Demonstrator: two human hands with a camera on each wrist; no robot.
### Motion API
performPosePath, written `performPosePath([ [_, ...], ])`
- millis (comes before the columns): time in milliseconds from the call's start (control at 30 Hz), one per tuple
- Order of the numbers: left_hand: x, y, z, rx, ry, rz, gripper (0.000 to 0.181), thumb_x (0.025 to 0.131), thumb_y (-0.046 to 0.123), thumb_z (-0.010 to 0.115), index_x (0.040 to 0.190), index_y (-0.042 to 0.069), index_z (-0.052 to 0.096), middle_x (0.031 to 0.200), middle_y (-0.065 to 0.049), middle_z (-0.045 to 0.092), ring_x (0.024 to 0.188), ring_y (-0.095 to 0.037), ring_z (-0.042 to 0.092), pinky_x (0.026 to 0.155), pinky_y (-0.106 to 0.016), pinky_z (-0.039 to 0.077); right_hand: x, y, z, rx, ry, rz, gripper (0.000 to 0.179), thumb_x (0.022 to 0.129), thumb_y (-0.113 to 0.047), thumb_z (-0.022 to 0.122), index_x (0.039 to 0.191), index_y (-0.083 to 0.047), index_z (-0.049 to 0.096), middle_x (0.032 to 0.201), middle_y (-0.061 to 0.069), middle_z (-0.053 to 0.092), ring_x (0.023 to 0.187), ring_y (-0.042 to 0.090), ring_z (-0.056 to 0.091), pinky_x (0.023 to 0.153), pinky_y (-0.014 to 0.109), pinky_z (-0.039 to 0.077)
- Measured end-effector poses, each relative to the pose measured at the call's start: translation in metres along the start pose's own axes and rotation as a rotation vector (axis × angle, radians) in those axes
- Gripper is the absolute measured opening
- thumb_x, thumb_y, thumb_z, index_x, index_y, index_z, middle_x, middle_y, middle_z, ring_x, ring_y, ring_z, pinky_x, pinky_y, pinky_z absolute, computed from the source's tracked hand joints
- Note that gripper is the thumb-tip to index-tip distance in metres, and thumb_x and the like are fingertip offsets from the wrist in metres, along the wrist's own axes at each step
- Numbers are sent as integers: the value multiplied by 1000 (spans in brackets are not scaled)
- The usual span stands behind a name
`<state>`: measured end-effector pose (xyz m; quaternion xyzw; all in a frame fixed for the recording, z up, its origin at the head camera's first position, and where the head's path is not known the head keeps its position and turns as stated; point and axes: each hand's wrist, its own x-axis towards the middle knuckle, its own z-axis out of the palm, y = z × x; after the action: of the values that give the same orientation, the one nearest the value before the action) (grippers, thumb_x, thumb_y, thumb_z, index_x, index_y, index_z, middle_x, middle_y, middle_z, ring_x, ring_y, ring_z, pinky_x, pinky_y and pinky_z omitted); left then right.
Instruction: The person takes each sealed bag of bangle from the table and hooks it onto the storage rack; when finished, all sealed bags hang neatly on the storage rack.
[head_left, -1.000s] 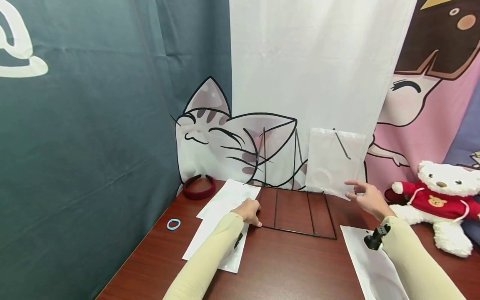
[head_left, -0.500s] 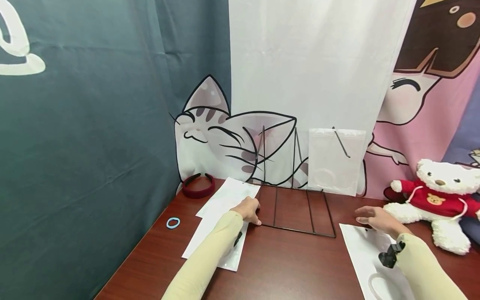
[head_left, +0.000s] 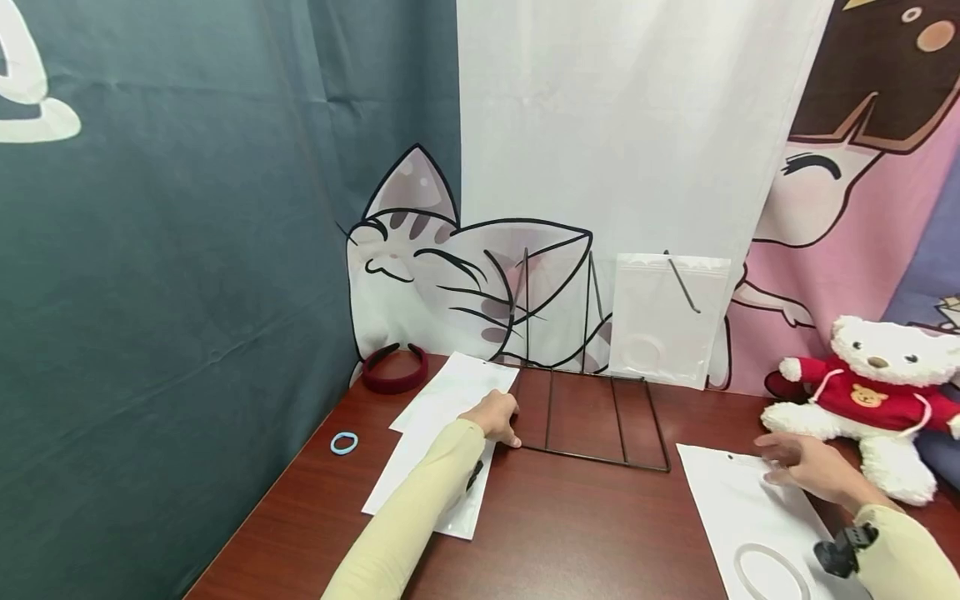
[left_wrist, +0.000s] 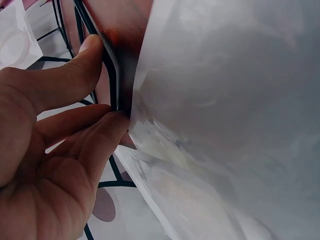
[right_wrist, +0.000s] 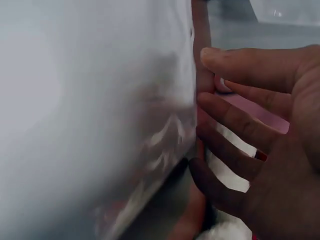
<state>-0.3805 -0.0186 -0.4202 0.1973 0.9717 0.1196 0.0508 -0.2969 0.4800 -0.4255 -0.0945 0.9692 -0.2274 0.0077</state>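
In the head view my left hand holds the front left corner of a black wire rack. Thumb and fingers close around its dark wire in the left wrist view. From a hook on the rack's right hangs a clear zip bag with a pale ring inside. My right hand, fingers loosely bent and apart, is at the right edge of a white bag on the table. Its fingertips are close to that bag's edge in the right wrist view; whether they touch is unclear. A pale ring shows in this bag too.
Two overlapping white bags lie left of the rack. Beyond them are a dark red headband and a light blue ring. A white teddy bear in a red sweater sits at the right. Printed curtains hang behind the table.
My right hand has drawn away from the hanging bag, moving down and right to the white bag on the table. The left hand keeps its hold on the rack.
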Motion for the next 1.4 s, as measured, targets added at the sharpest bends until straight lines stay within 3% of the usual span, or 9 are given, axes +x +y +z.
performPosePath([
  [100, 0, 0, -2, -9, 1, -4, 59, 79, 24, 96, 129, 2, 74, 131, -18, 72, 125, -30, 66, 103, -38, 57, -6, 8, -1, -31, -5, 16, 62, 80, -14, 90, 129, 13, 63, 118, 31, 72, 101, 23, 72, 79, 37, 56],
  [200, 0, 0, -3, -11, -3, -8, 60, 79, 24, 96, 130, 2, 73, 132, -18, 72, 125, -30, 66, 103, -38, 56, -9, 13, 2, -69, 17, -4, 70, 79, -19, 92, 131, 14, 61, 121, 33, 69, 101, 13, 67, 79, 35, 55],
  [367, 1, 0, -5, -14, -9, -19, 61, 80, 24, 95, 132, 2, 72, 134, -18, 71, 127, -29, 66, 104, -38, 56, -8, 16, 10, -121, 74, -90, 79, 74, -21, 96, 131, 19, 59, 127, 39, 64, 113, 44, 64, 82, 34, 50],
  [500, -1, 0, -6, -18, -9, -26, 62, 81, 24, 95, 134, 2, 72, 136, -18, 70, 128, -29, 65, 105, -38, 55, -4, 16, 11, -127, 73, -104, 80, 72, -20, 97, 130, 21, 59, 125, 40, 64, 113, 56, 60, 88, 51, 53],
  [600, -2, 0, -6, -18, -10, -23, 62, 82, 25, 94, 135, 2, 71, 137, -18, 69, 130, -29, 64, 106, -38, 55, -3, 15, 10, -132, 61, -83, 80, 71, -21, 97, 129, 20, 59, 118, 35, 66, 108, 49, 63, 88, 59, 53],
  [900, -2, -1, -4, -14, -2, -36, 61, 82, 25, 94, 134, 3, 72, 135, -18, 70, 128, -29, 65, 105, -38, 55, 0, 4, 5, -89, -39, -14, 62, 76, -22, 95, 121, 10, 68, 117, 29, 72, 103, 39, 67, 84, 47, 54],
  [1133, -2, -1, 0, -12, 0, -14, 60, 81, 26, 94, 133, 4, 73, 133, -17, 71, 128, -30, 63, 107, -38, 54, -5, 1, 6, -12, 10, -55, 45, 74, -16, 95, 107, -2, 69, 112, 16, 72, 95, -7, 51, 77, 27, 46],
  [1300, -1, -3, 2, -17, -11, -2, 60, 82, 27, 94, 133, 3, 72, 134, -17, 71, 129, -30, 63, 108, -38, 53, -13, 5, 2, 196, 112, -40, 75, 80, -16, 91, 146, -2, 57, 143, -22, 53, 110, -29, 28, 111, 54, 40],
  [1400, -1, -4, 2, -22, -10, 1, 60, 83, 27, 94, 133, 3, 72, 134, -17, 71, 128, -31, 63, 107, -39, 54, -16, 3, -4, 280, 173, 13, 94, 88, -18, 85, 167, -14, 34, 167, -9, 39, 154, -1, 24, 116, 78, 21],
])
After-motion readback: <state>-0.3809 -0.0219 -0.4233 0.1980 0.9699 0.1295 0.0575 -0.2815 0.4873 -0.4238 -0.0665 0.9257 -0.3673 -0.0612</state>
